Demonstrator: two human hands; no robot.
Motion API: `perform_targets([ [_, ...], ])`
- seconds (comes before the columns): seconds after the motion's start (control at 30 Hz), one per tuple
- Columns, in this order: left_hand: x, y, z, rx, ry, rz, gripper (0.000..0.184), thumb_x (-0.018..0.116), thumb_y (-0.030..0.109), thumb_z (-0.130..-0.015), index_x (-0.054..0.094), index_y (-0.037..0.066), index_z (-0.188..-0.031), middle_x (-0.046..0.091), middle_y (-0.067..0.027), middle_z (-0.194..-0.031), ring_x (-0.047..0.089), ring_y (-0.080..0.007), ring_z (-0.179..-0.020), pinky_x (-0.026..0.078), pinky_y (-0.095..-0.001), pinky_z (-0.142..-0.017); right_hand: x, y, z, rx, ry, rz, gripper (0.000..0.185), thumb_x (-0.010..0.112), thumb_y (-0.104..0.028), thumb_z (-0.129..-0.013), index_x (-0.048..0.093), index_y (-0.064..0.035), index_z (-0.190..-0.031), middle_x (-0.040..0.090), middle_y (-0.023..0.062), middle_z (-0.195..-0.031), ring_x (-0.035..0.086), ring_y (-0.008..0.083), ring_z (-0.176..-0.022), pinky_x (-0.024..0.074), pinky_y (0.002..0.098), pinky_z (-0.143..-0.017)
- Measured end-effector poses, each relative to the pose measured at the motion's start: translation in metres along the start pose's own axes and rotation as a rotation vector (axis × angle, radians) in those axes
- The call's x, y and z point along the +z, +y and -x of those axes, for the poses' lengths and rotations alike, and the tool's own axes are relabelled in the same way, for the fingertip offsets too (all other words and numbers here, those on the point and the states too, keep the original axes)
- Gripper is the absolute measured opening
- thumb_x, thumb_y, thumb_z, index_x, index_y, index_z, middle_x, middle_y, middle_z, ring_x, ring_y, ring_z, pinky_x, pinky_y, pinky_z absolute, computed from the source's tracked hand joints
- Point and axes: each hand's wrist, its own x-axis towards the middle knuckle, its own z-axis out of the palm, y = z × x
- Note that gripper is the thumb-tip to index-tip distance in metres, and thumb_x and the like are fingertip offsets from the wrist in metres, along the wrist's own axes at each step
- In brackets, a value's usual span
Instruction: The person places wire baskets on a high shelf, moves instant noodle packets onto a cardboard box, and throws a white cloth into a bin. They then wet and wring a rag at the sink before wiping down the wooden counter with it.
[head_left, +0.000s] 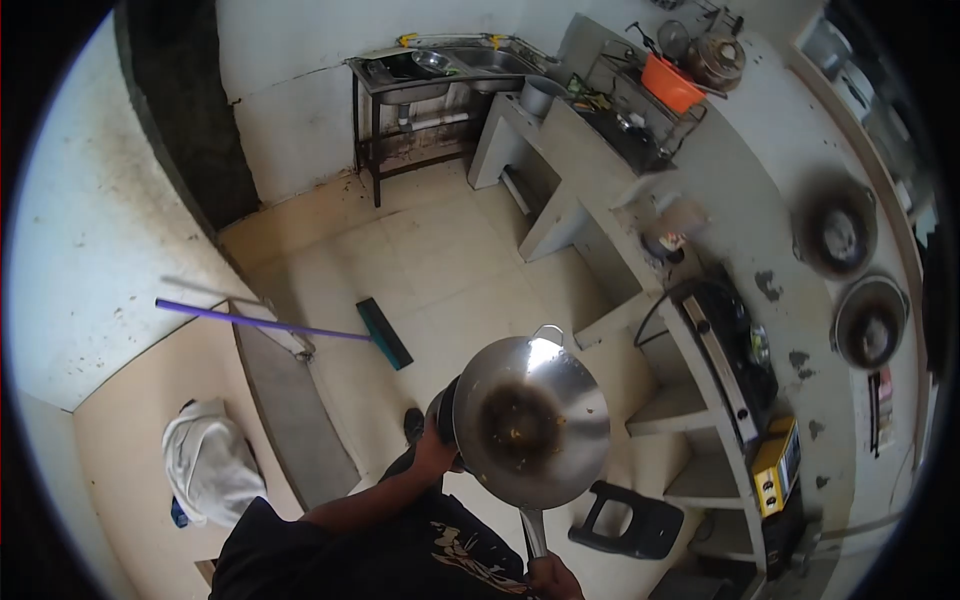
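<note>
My right hand [553,578] is closed around the metal handle of a wok [580,440] in front of my body. The steel wok has its inside turned up toward me. A dark scorched patch covers its middle, with small yellowish food bits on it, and a wire loop stands at its far rim. At the wok's left edge, my left hand [436,455] is closed on a dark rounded object [447,412]. The wok hides much of that object, so its kind cannot be made out, and the left fingers are partly hidden.
A black stool [627,535] stands right of the wok. A purple-handled floor brush [385,333] lies ahead-left. Along the right counter are a gas stove [715,355], a yellow box [775,468] and an orange basket [668,85]. A sink [495,62] stands at the back; a white cloth [210,460] lies left.
</note>
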Motion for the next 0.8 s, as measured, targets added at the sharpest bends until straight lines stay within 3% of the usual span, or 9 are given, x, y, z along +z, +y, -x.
perform_targets([
  [0.03,-0.004,0.017,-0.017,-0.011,0.011,0.011,0.09,0.073,0.028,-0.077,0.017,0.006,-0.144,0.055,-0.0315,-0.12,0.063,-0.0448,-0.101,0.057,-0.0465,-0.075,-0.025,0.033,-0.018,0.163,0.054,-0.007,0.063,0.061,-0.051,-0.089,0.044,-0.0028,-0.126,0.054,0.0041,-0.076,0.049,0.0138,-0.052,0.0419,0.0288,-0.047],
  [0.07,-0.007,0.029,-0.035,-0.01,0.024,0.016,0.092,0.075,0.031,-0.076,0.018,0.004,-0.143,0.057,-0.0321,-0.117,0.062,-0.0458,-0.102,0.054,-0.0478,-0.081,-0.046,0.017,-0.056,0.044,-0.344,0.095,0.065,0.059,-0.055,-0.089,0.044,-0.003,-0.125,0.054,0.0038,-0.076,0.05,0.0136,-0.054,0.042,0.0291,-0.049],
  [0.23,-0.027,0.086,-0.113,0.038,0.068,-0.037,0.099,0.08,0.03,-0.072,0.017,0.008,-0.145,0.058,-0.0275,-0.119,0.06,-0.0416,-0.108,0.053,-0.0467,-0.087,0.024,-0.224,-0.137,0.342,0.016,0.105,0.053,0.06,-0.04,-0.093,0.041,-0.0125,-0.133,0.056,0.0048,-0.079,0.053,0.0139,-0.057,0.0416,0.0277,-0.048],
  [0.33,-0.041,0.15,-0.137,0.121,0.133,-0.04,0.098,0.08,0.016,-0.074,0.017,0.016,-0.149,0.051,-0.0138,-0.136,0.058,-0.0265,-0.116,0.054,-0.0385,-0.087,-0.018,-0.171,-0.188,0.168,-0.113,-0.143,0.055,0.063,-0.029,-0.093,0.036,-0.014,-0.138,0.054,0.0036,-0.083,0.053,0.0142,-0.065,0.0429,0.0286,-0.053],
  [0.37,-0.042,0.142,-0.165,-0.003,0.15,-0.031,0.101,0.084,0.013,-0.069,0.02,0.016,-0.148,0.05,-0.0109,-0.138,0.055,-0.0242,-0.12,0.049,-0.0371,-0.094,-0.038,-0.171,-0.21,0.35,-0.162,-0.082,0.065,0.067,-0.023,-0.091,0.029,-0.0134,-0.144,0.054,0.0033,-0.089,0.054,0.0154,-0.071,0.0451,0.0307,-0.058],
  [0.43,-0.041,0.123,-0.208,0.23,0.2,0.032,0.091,0.079,0.014,-0.075,0.023,0.016,-0.147,0.052,-0.0101,-0.133,0.057,-0.0248,-0.117,0.053,-0.0378,-0.088,-0.041,-0.192,-0.254,0.328,-0.073,-0.103,0.068,0.066,-0.021,-0.091,0.026,-0.0128,-0.145,0.054,0.0038,-0.086,0.054,0.0151,-0.068,0.0449,0.0296,-0.056],
  [0.53,-0.04,0.105,-0.277,0.161,0.19,0.379,0.106,0.088,0.017,-0.059,0.026,0.013,-0.145,0.052,-0.0105,-0.132,0.055,-0.0268,-0.118,0.049,-0.0398,-0.093,-0.079,-0.204,-0.325,0.262,-0.164,-0.065,0.066,0.063,-0.018,-0.093,0.025,-0.0116,-0.147,0.054,0.0039,-0.082,0.052,0.0132,-0.061,0.0441,0.0287,-0.052],
  [0.73,-0.038,0.121,-0.372,0.254,0.337,0.471,0.041,0.058,0.016,-0.092,0.043,0.01,-0.13,0.059,-0.0102,-0.114,0.065,-0.0266,-0.095,0.061,-0.0363,-0.061,-0.138,-0.287,-0.475,0.457,-0.263,-0.004,0.05,0.054,-0.023,-0.098,0.036,-0.0102,-0.143,0.056,0.0045,-0.086,0.053,0.0155,-0.059,0.0463,0.0341,-0.054],
  [0.8,-0.038,0.127,-0.392,0.253,0.408,0.497,0.042,0.058,0.014,-0.093,0.044,0.008,-0.131,0.058,-0.0104,-0.117,0.063,-0.0251,-0.1,0.059,-0.0368,-0.071,-0.157,-0.324,-0.531,0.264,-0.483,0.454,0.084,0.072,-0.022,-0.083,0.022,-0.0004,-0.146,0.056,0.0153,-0.114,0.058,0.0218,-0.098,0.0481,0.0317,-0.084],
])
